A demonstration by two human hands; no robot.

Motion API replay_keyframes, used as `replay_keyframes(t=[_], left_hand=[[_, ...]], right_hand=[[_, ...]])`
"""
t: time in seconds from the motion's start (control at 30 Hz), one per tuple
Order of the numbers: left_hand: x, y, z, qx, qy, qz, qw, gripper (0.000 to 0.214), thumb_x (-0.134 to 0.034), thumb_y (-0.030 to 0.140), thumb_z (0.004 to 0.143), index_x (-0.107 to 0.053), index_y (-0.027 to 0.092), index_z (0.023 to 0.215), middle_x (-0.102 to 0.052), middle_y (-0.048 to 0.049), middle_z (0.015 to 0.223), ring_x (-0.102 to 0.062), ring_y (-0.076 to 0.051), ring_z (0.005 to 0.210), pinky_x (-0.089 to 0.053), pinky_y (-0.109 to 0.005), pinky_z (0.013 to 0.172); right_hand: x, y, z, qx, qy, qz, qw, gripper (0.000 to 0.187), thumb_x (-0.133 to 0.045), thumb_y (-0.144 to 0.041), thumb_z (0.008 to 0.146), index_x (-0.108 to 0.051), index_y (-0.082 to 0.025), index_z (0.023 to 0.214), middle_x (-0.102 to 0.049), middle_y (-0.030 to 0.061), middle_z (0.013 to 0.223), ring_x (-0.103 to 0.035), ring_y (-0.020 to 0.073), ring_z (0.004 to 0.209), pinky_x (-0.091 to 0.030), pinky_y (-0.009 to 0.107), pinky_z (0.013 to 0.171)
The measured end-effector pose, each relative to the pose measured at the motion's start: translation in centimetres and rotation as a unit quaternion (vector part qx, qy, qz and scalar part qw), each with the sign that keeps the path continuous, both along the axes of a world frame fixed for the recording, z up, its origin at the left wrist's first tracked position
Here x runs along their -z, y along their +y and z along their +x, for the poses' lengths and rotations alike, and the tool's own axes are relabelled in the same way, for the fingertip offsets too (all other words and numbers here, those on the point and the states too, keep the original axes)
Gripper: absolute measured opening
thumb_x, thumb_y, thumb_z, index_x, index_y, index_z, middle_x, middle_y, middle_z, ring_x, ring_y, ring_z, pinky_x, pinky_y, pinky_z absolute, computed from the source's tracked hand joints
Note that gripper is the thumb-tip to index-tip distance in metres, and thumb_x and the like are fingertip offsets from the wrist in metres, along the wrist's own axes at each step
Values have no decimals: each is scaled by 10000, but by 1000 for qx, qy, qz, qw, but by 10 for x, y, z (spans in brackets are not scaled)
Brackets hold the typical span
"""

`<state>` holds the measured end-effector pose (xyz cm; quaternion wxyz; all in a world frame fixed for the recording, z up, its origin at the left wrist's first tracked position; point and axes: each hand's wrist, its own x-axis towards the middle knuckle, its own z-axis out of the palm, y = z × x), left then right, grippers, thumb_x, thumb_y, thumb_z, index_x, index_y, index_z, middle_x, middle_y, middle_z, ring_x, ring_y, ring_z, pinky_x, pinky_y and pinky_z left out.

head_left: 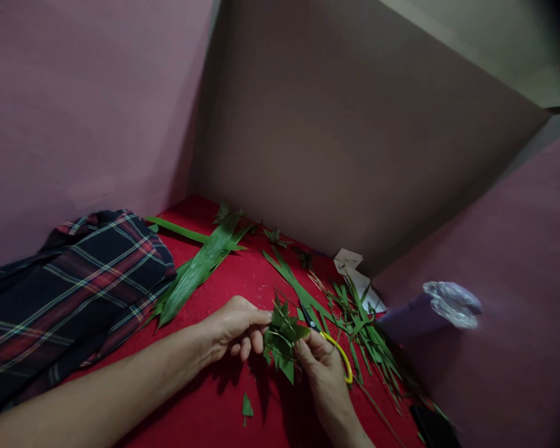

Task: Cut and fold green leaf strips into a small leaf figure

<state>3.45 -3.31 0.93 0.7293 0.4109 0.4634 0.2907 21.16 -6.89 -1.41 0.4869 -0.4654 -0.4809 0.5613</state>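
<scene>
Both hands meet over the red surface at a star-like bunch of folded green leaf pieces [282, 339] with pointed tips. My left hand [238, 326] pinches its left edge between thumb and forefinger, the other fingers curled below. On the right, my right hand [324, 367] grips a leaf tip of the bunch with thumb and fingers. Directly behind that hand is a pair of scissors with a yellow handle [344, 356] and dark blades; whether the fingers touch it I cannot tell. One small cut leaf triangle [247, 406] lies below the bunch.
Long broad leaves [200, 267] lie at the back left beside a plaid cloth [84, 280]. Leaf strips [368, 336] pile up at right near white paper pieces [366, 289]. More leaf stars [274, 236] lie along the wall. Clear plastic [452, 303] and a dark object [432, 426] are further right.
</scene>
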Motion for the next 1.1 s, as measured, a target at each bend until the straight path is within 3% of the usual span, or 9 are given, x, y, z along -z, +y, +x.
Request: replay_keyframes(t=[0.2,0.53,0.93,1.1], left_hand=[[-4,-1,0,0,7,-1,1000,384,-565,397,691,-551,107,440,-542,-8,335,-415,-50,214,-164,-169,264],[2,1,-2,0,-7,10,1000,391,-555,406,702,-555,107,450,-552,-10,350,-422,-51,222,-162,-171,267],[1,1,-1,9,-8,-11,1000,374,-550,376,693,-533,116,425,-540,-7,327,-408,-54,207,-159,-178,266],[-3,-1,0,-4,-3,-3,1000,407,-574,461,670,-535,118,454,-545,-11,332,-409,-57,216,-136,-184,278]], right_hand=[[-4,-3,-3,9,27,-16,999,216,-674,-325,707,-533,-170,653,-461,-62,527,-350,57,410,-293,167,394],[0,-1,1,15,22,-1,1000,192,-676,-306,714,-562,-154,682,-501,-62,522,-366,41,386,-300,154,383],[-8,-4,-5,39,1,-6,999,251,-707,-342,664,-553,-153,604,-459,-72,451,-332,41,361,-280,157,368],[-7,-3,-5,35,-2,-7,999,257,-704,-348,667,-553,-147,610,-467,-62,473,-341,44,381,-281,163,380]])
